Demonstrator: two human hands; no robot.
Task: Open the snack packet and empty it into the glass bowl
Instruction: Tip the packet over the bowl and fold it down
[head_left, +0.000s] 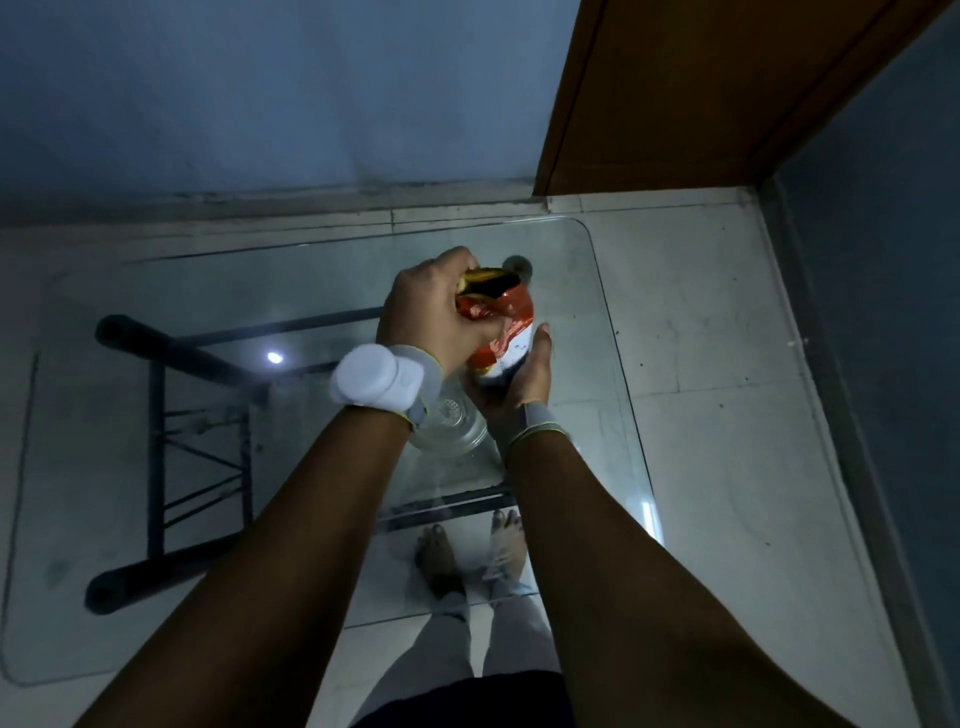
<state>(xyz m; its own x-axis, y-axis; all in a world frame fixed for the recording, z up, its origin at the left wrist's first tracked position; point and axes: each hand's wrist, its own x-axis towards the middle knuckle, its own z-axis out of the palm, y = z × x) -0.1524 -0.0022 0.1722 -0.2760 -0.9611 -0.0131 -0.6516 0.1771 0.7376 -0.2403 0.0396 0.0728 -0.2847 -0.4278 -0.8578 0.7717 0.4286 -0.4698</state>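
Clear glass tabletop (597, 322) over pale tiles, left hand (434, 312) pinching the torn top of crinkled red-orange foil snack packet (501, 332), right hand (519, 382) clasping its base at 5 o'clock, clear round glass bowl (452, 431) beneath the wrists

Your packet (501, 322) is red-orange with a white patch and a black band at its top. The bowl (452, 431) and table (597, 415) are clear glass. The table frame (156, 415) is black, the door (675, 93) brown, the wall (260, 88) blue-grey, your wristbands (374, 376) white.
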